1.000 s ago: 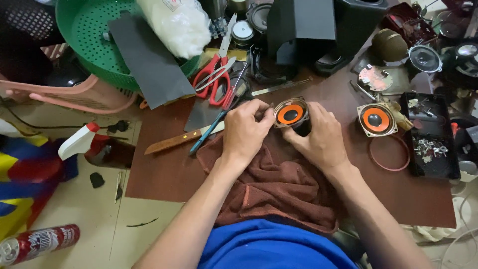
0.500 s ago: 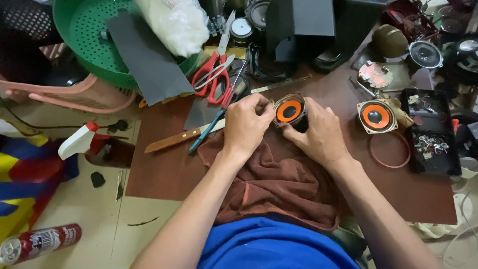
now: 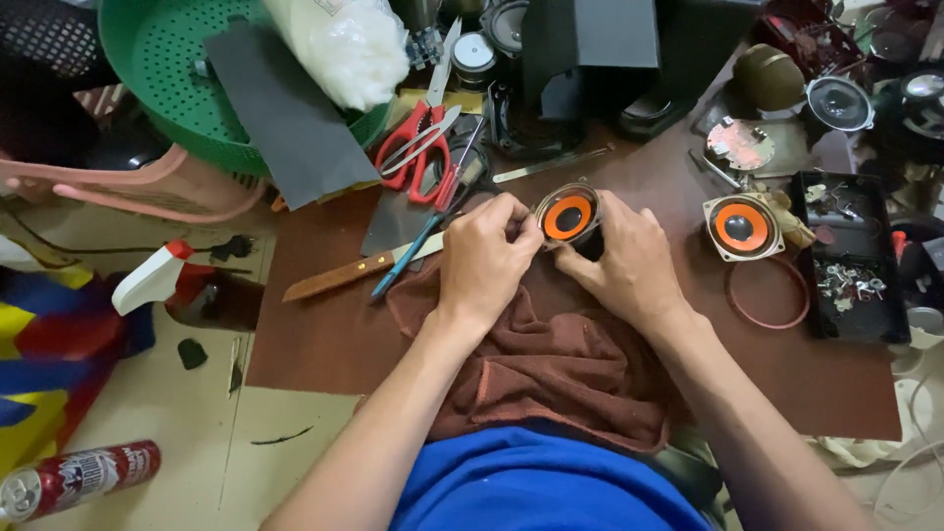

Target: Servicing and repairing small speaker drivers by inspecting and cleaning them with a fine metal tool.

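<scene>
A small round speaker with an orange cone (image 3: pixel 568 215) is tilted up on a brown work board (image 3: pixel 324 334), above a brown cloth (image 3: pixel 551 364). My left hand (image 3: pixel 484 258) pinches the speaker's left rim with its fingertips. My right hand (image 3: pixel 629 258) cups its right side and underside. A second speaker with an orange cone in a square frame (image 3: pixel 742 227) lies to the right, apart from both hands.
Red-handled scissors (image 3: pixel 418 149), a wooden-handled knife (image 3: pixel 344 273) and a blue pen (image 3: pixel 405 258) lie left of my hands. A green perforated basket (image 3: pixel 172 69) stands at back left. A brown ring (image 3: pixel 767 293) and a black parts tray (image 3: pixel 846 261) sit right.
Both hands and the speaker keep the same place; only the fingers shift slightly on the rim.
</scene>
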